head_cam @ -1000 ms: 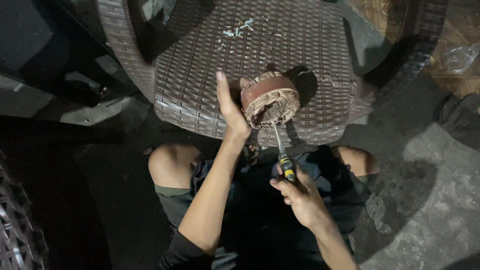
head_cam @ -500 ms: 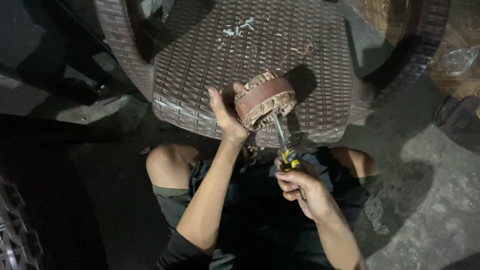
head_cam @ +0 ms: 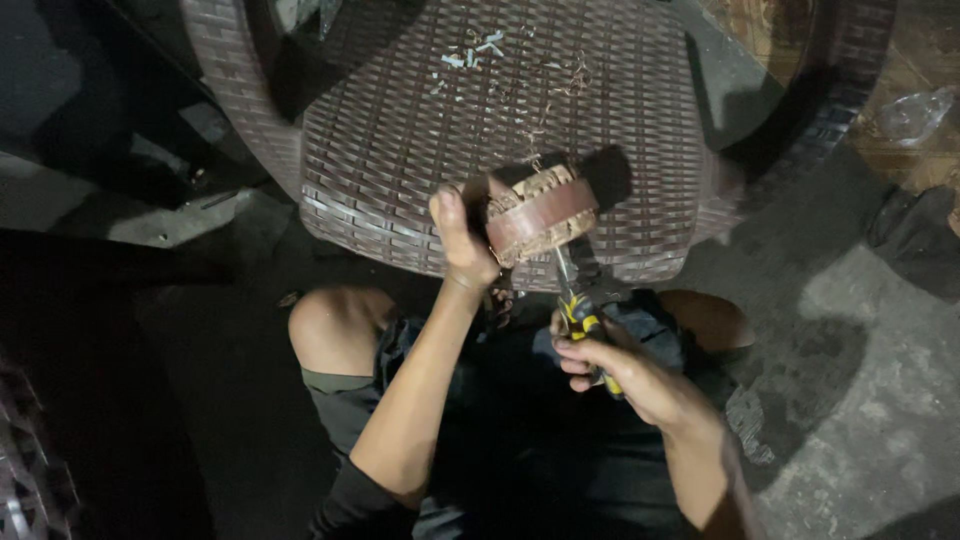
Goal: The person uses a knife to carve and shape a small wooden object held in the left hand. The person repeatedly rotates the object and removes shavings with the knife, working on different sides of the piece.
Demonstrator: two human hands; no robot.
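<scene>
Left hand (head_cam: pixel 462 240): grasps a round reddish-brown motor core with pale windings (head_cam: pixel 540 212), held tilted at the near edge of a brown woven wicker chair seat (head_cam: pixel 400 150). Right hand (head_cam: pixel 620 375): clenched on a yellow-and-black-handled screwdriver (head_cam: pixel 580 315), tip meeting the core's underside. Pale scraps (head_cam: pixel 478 52) lie near the seat's far edge.

A brown woven wicker seat (head_cam: pixel 420 130) stands ahead, its surface sprinkled with pale scraps and shavings (head_cam: pixel 480 50). The floor (head_cam: pixel 860 400) is rough grey concrete, brighter on the right. The left side sinks into deep shadow. A crumpled clear plastic bag (head_cam: pixel 915 110) lies far right.
</scene>
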